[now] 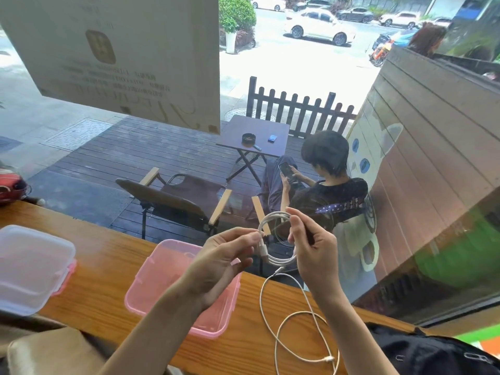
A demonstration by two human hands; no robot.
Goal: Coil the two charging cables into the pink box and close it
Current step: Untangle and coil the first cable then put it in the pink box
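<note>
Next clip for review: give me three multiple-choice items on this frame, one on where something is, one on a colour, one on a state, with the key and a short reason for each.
1. Where does the loose cable lie?
A. inside the pink box
B. on the wooden counter, right of the pink box
C. on the clear lid

2. What colour is the coiled cable?
A. black
B. white
C. red

3. What state is the pink box in?
A. open, lid off
B. shut and latched
C. upside down

Key: 1 B, it loops across the wooden counter beside the box. 2 B, the white coil sits between the left hand and right hand. 3 A, the clear lid rests apart at its left.
</note>
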